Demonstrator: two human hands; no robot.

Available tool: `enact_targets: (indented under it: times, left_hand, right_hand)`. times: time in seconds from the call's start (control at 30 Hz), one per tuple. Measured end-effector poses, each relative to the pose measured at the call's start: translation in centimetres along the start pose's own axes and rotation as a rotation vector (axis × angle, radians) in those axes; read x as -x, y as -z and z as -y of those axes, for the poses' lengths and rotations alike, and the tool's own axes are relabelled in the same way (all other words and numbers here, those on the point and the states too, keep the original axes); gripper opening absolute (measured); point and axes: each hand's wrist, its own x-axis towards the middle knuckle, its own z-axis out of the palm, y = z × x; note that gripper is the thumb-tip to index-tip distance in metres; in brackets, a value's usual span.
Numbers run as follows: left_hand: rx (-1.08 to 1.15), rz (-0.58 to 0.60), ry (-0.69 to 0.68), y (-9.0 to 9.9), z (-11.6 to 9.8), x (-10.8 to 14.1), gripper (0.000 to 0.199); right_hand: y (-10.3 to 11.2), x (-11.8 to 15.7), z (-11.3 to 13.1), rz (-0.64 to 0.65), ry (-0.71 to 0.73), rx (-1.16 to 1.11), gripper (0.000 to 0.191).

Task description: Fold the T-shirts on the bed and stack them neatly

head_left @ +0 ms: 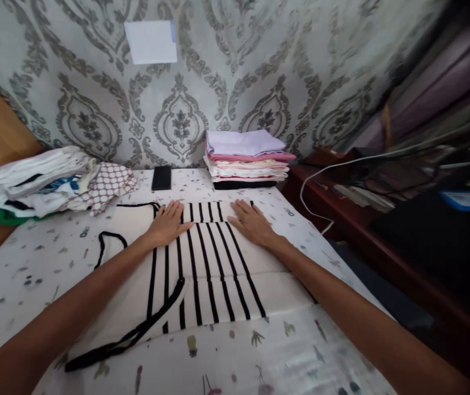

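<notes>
A cream garment [214, 252] with black stripes and black trim lies flat on the patterned sheet [235, 351]. Its far part is folded over, with the fold edge running between my hands. My left hand [167, 225] rests palm down on the far left part, fingers spread. On the far right part lies my right hand [251, 222], also flat with its fingers apart. Black straps [128, 337] trail off the garment's near left side, and a black-trimmed loop [111, 236] shows at its left.
Behind are a folded cloth stack [245, 159], a black phone [161, 178] and, at left, a looser clothes pile [57, 184]. A patterned wall [251, 82] rises behind. At right, a dark red desk [342, 203] holds clutter and a white cable [354, 162].
</notes>
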Motion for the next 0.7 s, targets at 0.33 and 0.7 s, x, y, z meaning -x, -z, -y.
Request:
enact_targets:
  times: [0.33,0.7]
  left_hand:
    - [0.015,0.04,0.063,1.0,1.9,1.3,0.083]
    - [0.165,-0.259,0.244,6.1,12.1,6.0,0.07]
  right_hand:
    - [-0.1,-0.1,-0.3,0.006,0.014,0.028,0.061]
    - [0.0,-0.1,-1.7,0.026,0.033,-0.121,0.059]
